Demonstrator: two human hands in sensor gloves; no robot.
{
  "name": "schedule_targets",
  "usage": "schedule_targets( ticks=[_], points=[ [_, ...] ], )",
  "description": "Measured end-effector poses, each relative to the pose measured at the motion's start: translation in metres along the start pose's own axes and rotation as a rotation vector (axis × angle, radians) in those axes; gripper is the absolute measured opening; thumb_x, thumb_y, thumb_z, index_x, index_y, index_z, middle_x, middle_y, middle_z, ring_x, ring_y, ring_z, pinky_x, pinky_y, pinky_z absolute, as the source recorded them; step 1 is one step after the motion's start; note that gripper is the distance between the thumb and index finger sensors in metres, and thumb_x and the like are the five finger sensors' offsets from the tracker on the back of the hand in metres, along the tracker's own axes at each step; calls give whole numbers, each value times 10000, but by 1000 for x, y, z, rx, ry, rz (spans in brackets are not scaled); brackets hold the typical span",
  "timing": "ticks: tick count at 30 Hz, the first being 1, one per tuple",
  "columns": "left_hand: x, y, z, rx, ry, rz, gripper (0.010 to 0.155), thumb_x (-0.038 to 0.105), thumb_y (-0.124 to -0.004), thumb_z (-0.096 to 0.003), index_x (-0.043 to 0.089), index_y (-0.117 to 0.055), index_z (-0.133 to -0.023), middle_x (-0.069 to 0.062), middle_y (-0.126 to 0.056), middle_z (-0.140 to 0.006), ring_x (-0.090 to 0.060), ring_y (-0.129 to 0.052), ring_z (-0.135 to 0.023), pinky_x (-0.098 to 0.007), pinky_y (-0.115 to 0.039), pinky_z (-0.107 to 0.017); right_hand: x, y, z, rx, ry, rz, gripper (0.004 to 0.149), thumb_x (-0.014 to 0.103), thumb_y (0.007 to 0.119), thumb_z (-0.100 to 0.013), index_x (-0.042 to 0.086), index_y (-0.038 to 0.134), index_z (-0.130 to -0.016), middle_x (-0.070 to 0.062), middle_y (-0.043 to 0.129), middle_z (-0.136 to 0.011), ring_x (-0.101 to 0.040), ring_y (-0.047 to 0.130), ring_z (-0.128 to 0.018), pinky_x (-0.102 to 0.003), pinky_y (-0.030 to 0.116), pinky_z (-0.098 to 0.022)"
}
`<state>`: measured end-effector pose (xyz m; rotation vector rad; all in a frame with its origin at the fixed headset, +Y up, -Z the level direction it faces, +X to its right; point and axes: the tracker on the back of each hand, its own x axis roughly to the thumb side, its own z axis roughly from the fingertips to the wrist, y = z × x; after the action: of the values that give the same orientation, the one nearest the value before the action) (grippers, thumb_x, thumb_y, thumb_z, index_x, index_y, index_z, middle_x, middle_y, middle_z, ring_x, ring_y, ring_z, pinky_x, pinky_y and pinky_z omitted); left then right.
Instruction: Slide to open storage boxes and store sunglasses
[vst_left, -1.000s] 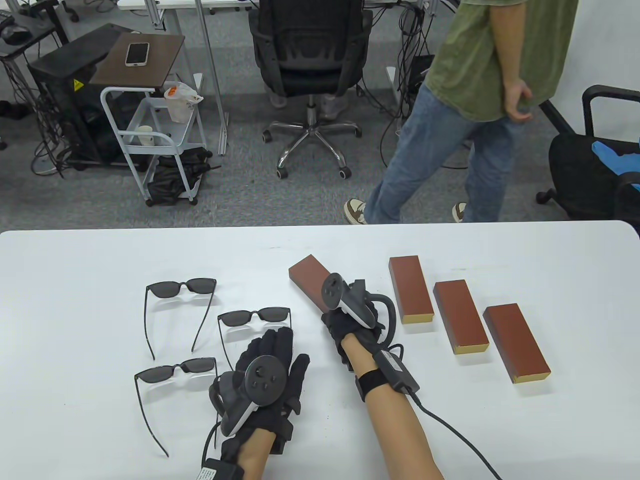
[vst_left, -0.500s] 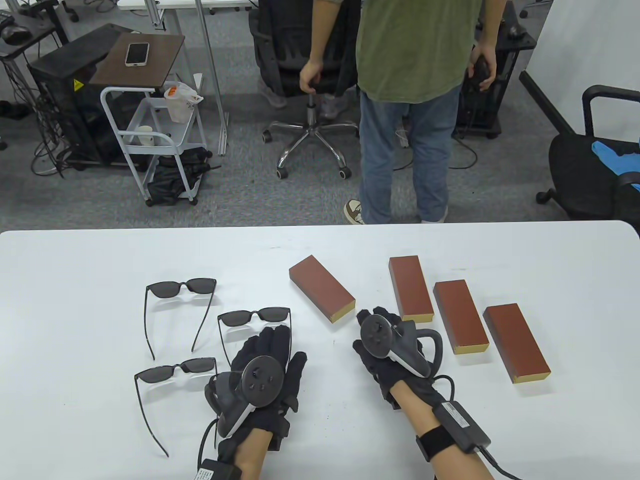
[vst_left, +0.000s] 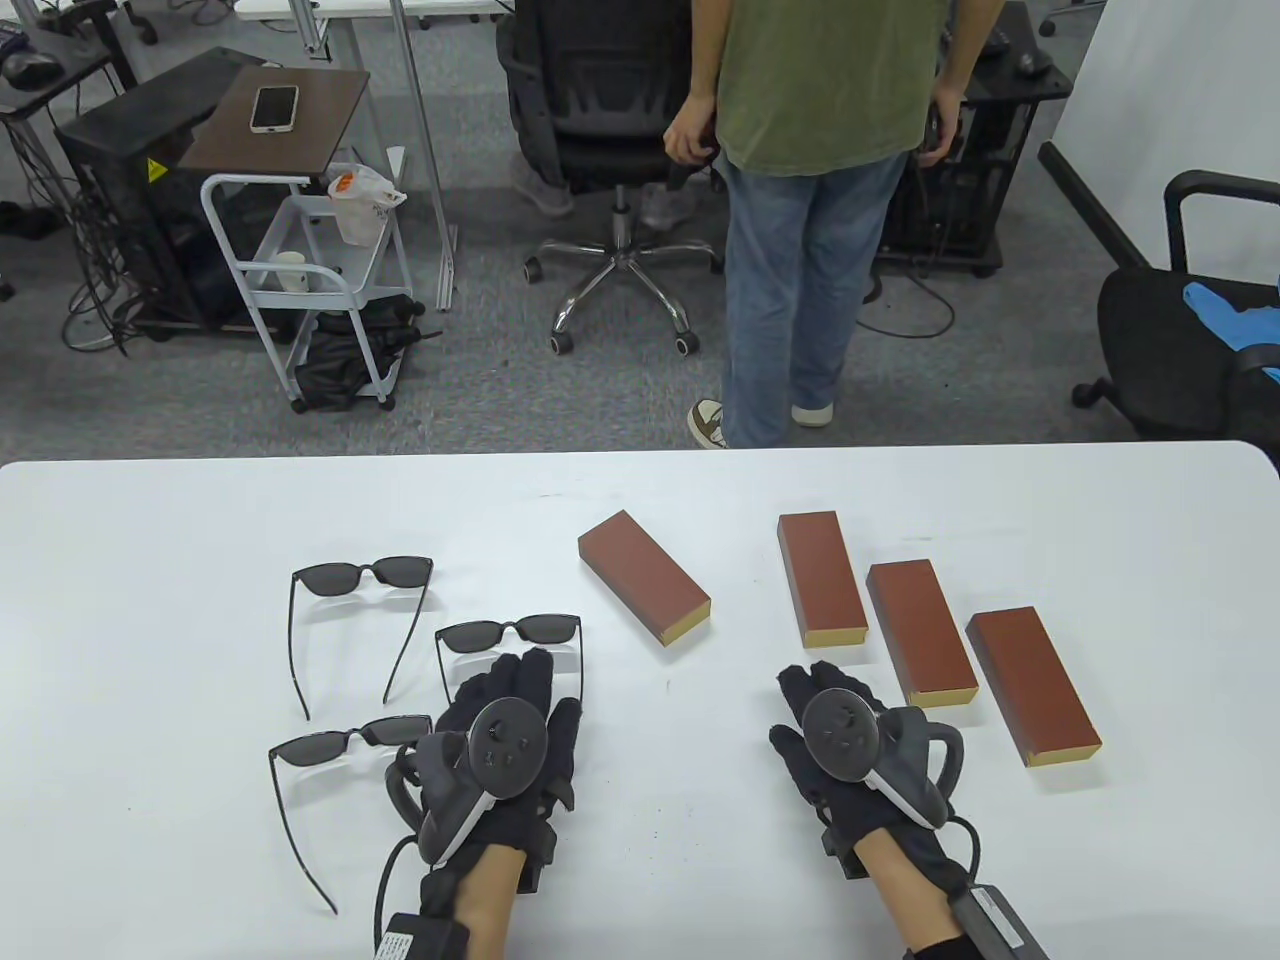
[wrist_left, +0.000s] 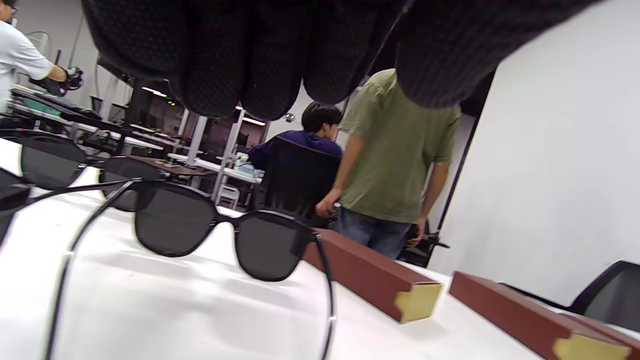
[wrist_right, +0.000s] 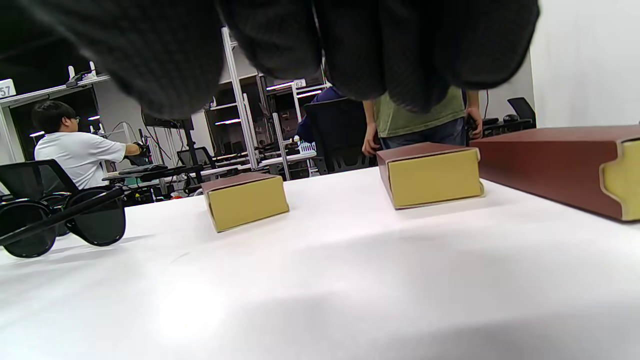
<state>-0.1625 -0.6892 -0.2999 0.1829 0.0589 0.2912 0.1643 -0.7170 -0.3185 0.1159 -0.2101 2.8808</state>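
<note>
White bench (vst_left: 150, 650) in a workshop, both gloved hands lying flat and holding nothing.

Left hand (vst_left: 500, 740) rests palm down with straight fingers (vst_left: 530, 680) close together, their tips over the temple arms of the middle sunglasses (vst_left: 510, 632); two more pairs lie at the far left (vst_left: 362, 575) and near left (vst_left: 350, 742). Right hand (vst_left: 850, 750) lies flat with relaxed fingers (vst_left: 800, 690), just short of the second storage box (vst_left: 822, 578). An angled box (vst_left: 643, 575) sits between the hands, and two further boxes (vst_left: 921, 633) (vst_left: 1033, 686) lie to the right; all four are closed, yellow ends toward the hands. Beyond the bench a person in a green shirt (vst_left: 830, 80) stands beside an office chair (vst_left: 610, 100).
</note>
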Motion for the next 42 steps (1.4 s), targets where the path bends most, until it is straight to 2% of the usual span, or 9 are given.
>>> schedule_targets(
  ticks=[2,5,14,20,33,38,40,42],
  points=[
    [-10,0,-5,-54,57,-34,607,505,-821,-438,290,-756,-1002,-54,-789,-1043,-377,-814,-895,-576,-699,-610,-2,1,0,6,5,1,584,473,848,-321,275,713,-854,-135,721,-946,-411,798,-808,-505,728,-590],
    [-28,3,-11,-75,102,-119,597,477,-840,-430,300,-766,-995,-45,-783,-1053,-371,-807,-909,-582,-693,-618,-3,2,-1,22,2,10,588,471,849,-321,276,708,-857,-135,718,-949,-412,794,-812,-505,725,-594],
    [-113,22,-31,-207,300,-332,610,387,-901,-406,312,-766,-996,-37,-736,-1090,-366,-754,-967,-602,-661,-650,-5,0,-3,34,9,15,591,469,850,-322,276,703,-861,-135,716,-951,-413,792,-814,-505,722,-596],
    [-145,18,-35,-284,348,-461,590,321,-919,-392,325,-791,-968,-13,-732,-1089,-345,-747,-981,-602,-655,-657,-11,-1,-5,36,30,11,593,465,851,-322,276,700,-863,-135,715,-952,-413,789,-816,-507,719,-598],
    [-167,-5,-37,-313,336,-519,445,289,-848,-430,341,-879,-871,24,-851,-987,-299,-850,-893,-564,-710,-616,-17,-1,-5,36,53,15,593,462,851,-322,274,698,-863,-135,715,-951,-412,791,-815,-506,720,-597],
    [-172,-4,-35,-333,367,-432,408,261,-818,-443,324,-897,-838,16,-898,-926,-287,-896,-835,-532,-741,-603,-18,-1,-5,36,51,11,593,461,851,-323,274,697,-864,-135,716,-950,-411,792,-814,-506,720,-598],
    [-171,0,-33,-363,372,-400,408,252,-814,-445,317,-899,-840,7,-903,-918,-287,-901,-827,-522,-745,-609,-18,-1,-5,34,48,5,608,461,855,-311,274,693,-866,-134,715,-951,-411,791,-814,-505,721,-597],
    [-169,5,-32,-349,362,-407,411,249,-813,-445,313,-898,-842,4,-905,-914,-288,-903,-820,-516,-748,-612,-18,-1,-5,30,45,-1,610,460,855,-310,271,692,-867,-135,715,-951,-412,791,-814,-504,722,-597]
  ],
)
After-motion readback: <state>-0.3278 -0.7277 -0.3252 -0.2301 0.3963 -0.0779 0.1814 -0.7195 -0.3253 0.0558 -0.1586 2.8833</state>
